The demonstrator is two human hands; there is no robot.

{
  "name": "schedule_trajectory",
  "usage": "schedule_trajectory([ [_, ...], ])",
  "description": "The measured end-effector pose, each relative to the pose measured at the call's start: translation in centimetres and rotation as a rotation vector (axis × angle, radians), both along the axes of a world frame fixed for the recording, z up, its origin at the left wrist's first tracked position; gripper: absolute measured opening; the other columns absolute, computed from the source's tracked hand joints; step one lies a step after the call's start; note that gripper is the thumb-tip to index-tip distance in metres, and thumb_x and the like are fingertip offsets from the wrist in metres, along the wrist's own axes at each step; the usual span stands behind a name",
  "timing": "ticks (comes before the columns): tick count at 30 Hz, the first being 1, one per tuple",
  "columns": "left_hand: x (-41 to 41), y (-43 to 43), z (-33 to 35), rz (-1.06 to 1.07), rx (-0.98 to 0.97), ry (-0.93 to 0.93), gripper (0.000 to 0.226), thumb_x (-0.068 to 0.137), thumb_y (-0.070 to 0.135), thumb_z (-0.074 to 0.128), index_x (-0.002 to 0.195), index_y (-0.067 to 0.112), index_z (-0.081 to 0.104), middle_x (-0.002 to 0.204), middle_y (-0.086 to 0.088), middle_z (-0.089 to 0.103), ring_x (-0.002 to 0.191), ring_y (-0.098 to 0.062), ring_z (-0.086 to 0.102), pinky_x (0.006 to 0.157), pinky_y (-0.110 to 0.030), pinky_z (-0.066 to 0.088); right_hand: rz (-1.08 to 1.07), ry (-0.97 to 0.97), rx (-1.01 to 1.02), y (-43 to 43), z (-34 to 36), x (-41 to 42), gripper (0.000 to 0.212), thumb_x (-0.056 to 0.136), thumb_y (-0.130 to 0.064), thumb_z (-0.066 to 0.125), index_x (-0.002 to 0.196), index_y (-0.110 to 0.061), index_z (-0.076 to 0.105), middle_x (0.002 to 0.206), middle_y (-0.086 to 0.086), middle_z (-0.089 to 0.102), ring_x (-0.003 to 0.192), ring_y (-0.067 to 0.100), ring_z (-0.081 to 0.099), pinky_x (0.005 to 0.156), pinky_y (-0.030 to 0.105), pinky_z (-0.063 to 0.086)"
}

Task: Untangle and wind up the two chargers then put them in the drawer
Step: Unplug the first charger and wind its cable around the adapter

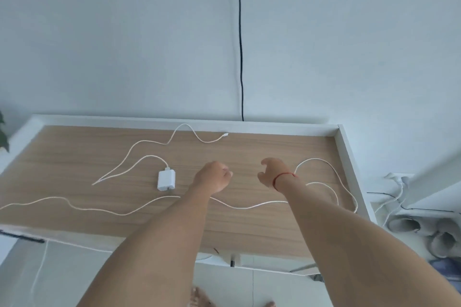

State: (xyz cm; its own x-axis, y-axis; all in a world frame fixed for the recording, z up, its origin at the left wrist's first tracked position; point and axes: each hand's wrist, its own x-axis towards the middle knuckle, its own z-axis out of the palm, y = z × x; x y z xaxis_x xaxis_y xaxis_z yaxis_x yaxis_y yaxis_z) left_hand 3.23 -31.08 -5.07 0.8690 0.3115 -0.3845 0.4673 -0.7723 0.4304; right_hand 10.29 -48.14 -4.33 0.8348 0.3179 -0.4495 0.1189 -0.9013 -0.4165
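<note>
A white charger block [166, 180] lies on the wooden desk [249, 227], left of centre. Its thin white cable [139, 143] loops left and back up to a plug end [225, 135] near the desk's back rim. A second long white cable [99, 210] runs across the desk from the left edge, passes under my forearms and curls into loops [331, 172] at the right. My left hand [214, 179] hovers just right of the block, fingers curled with nothing visible in them. My right hand [270, 172], with a red thread on the wrist, is open above the desk.
The desk has a raised white rim [287, 127] at the back and right. A black cord [240, 57] hangs down the wall behind. A wall socket with plugs [399, 179] and grey slippers [424, 234] are at the right on the floor. My feet show below.
</note>
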Motion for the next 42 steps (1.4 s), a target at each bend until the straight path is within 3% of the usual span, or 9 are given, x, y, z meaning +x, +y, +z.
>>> schedule_trajectory([
  [7, -5.0, 12.7, 2.3, 0.223, 0.066, -0.027, 0.029, 0.090, 0.032, 0.051, 0.104, 0.018, 0.071, 0.109, -0.005, 0.071, 0.101, -0.027, 0.065, 0.083, -0.030, 0.050, 0.188, -0.026, 0.045, 13.7, 1.8, -2.9, 0.040, 0.091, -0.023, 0.053, 0.130, -0.012, 0.054, 0.138, 0.010, 0.050, 0.128, 0.029, 0.048, 0.106, 0.034, 0.040],
  [12, -7.9, 20.8, 2.4, 0.284, 0.102, -0.064, 0.029, 0.091, 0.033, 0.055, 0.112, 0.019, 0.069, 0.120, -0.003, 0.067, 0.114, -0.026, 0.060, 0.093, -0.032, 0.047, 0.204, 0.004, 0.042, 22.0, 1.3, -5.6, 0.041, 0.090, -0.020, 0.054, 0.130, -0.012, 0.055, 0.138, 0.010, 0.051, 0.127, 0.029, 0.049, 0.105, 0.036, 0.041],
  [18, -8.7, 28.0, 0.2, 0.226, -0.071, 0.002, 0.026, 0.084, 0.027, 0.058, 0.061, 0.016, 0.062, 0.077, -0.009, 0.069, 0.087, -0.028, 0.068, 0.075, -0.032, 0.052, 0.134, 0.042, -0.029, 28.3, -1.2, -7.5, 0.041, 0.089, -0.021, 0.056, 0.129, -0.011, 0.054, 0.133, 0.011, 0.055, 0.122, 0.030, 0.053, 0.099, 0.034, 0.046],
  [23, -9.1, 30.2, -2.5, 0.128, -0.178, 0.084, 0.019, 0.088, 0.022, 0.059, 0.093, 0.014, 0.076, 0.098, -0.008, 0.074, 0.098, -0.022, 0.067, 0.085, -0.027, 0.051, 0.105, 0.053, -0.107, 30.4, -3.6, -9.1, 0.043, 0.091, -0.022, 0.055, 0.133, -0.014, 0.054, 0.133, 0.011, 0.053, 0.122, 0.031, 0.052, 0.098, 0.033, 0.043],
  [27, -8.6, 30.3, -4.5, 0.110, -0.248, 0.107, 0.015, 0.087, 0.023, 0.063, 0.094, 0.017, 0.075, 0.104, -0.005, 0.073, 0.104, -0.019, 0.066, 0.094, -0.029, 0.050, 0.008, 0.101, -0.081, 30.9, -4.7, -9.4, 0.048, 0.087, -0.022, 0.062, 0.133, -0.017, 0.051, 0.135, 0.010, 0.043, 0.120, 0.032, 0.052, 0.096, 0.033, 0.044],
  [31, -8.4, 29.4, -5.5, 0.088, -0.300, 0.144, 0.018, 0.090, 0.028, 0.060, 0.101, 0.019, 0.071, 0.111, -0.002, 0.070, 0.108, -0.017, 0.063, 0.097, -0.031, 0.048, -0.149, 0.146, -0.005, 31.3, -4.9, -8.6, 0.033, 0.094, -0.018, 0.055, 0.126, -0.013, 0.062, 0.131, 0.011, 0.058, 0.119, 0.029, 0.056, 0.097, 0.031, 0.045],
  [35, -7.6, 29.4, -5.5, 0.096, -0.358, 0.136, 0.036, 0.088, 0.028, 0.062, 0.122, 0.017, 0.061, 0.120, -0.001, 0.065, 0.109, -0.016, 0.061, 0.094, -0.030, 0.048, -0.256, 0.442, 0.175, 32.4, -4.4, -8.1, 0.037, 0.095, 0.004, 0.039, 0.121, -0.009, 0.061, 0.121, 0.022, 0.062, 0.076, 0.030, 0.068, 0.067, 0.036, 0.062],
  [39, -6.7, 29.6, -5.0, -0.005, -0.341, 0.196, 0.051, 0.067, 0.026, 0.077, 0.116, 0.026, 0.063, 0.106, 0.009, 0.069, 0.097, -0.013, 0.066, 0.088, -0.036, 0.055, -0.124, 0.514, 0.160, 33.5, -4.0, -7.8, 0.036, 0.089, 0.006, 0.044, 0.105, -0.019, 0.065, 0.099, 0.018, 0.066, 0.078, 0.032, 0.070, 0.077, 0.036, 0.059],
  [42, -6.7, 29.0, -4.8, -0.054, -0.200, 0.235, 0.062, 0.060, 0.025, 0.087, 0.116, 0.022, 0.061, 0.110, 0.004, 0.064, 0.099, -0.018, 0.063, 0.082, -0.033, 0.055, 0.017, 0.407, 0.088, 34.0, -3.8, -7.0, 0.046, 0.086, 0.008, 0.049, 0.121, -0.017, 0.063, 0.104, 0.011, 0.068, 0.090, 0.028, 0.069, 0.084, 0.038, 0.057],
])
